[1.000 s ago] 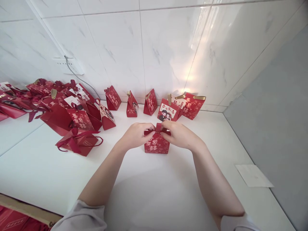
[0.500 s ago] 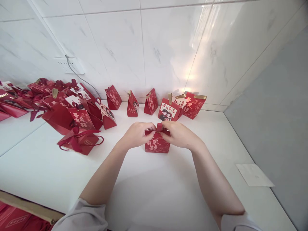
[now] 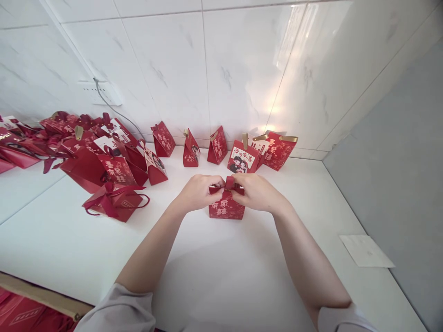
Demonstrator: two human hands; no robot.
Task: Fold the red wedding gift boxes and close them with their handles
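Note:
A small red gift box [image 3: 225, 208] with gold characters stands upright on the white table [image 3: 214, 267], in the middle of the head view. My left hand [image 3: 198, 191] pinches the left side of its top flap. My right hand [image 3: 255, 192] pinches the right side. A red ribbon tuft [image 3: 229, 183] sticks up between my fingertips. The fingers of both hands are curled closed on the box's top.
A row of finished red boxes [image 3: 217, 145] lines the tiled back wall. At the left lies a heap of red boxes and ribbons [image 3: 86, 152]; one box with a bow [image 3: 114, 203] rests on its side. A white paper sheet [image 3: 366, 251] sits at the right edge. A cable [image 3: 114, 113] hangs from a wall socket.
My hands have shifted only slightly at the box's top; the box stays in place. The view has drifted a little.

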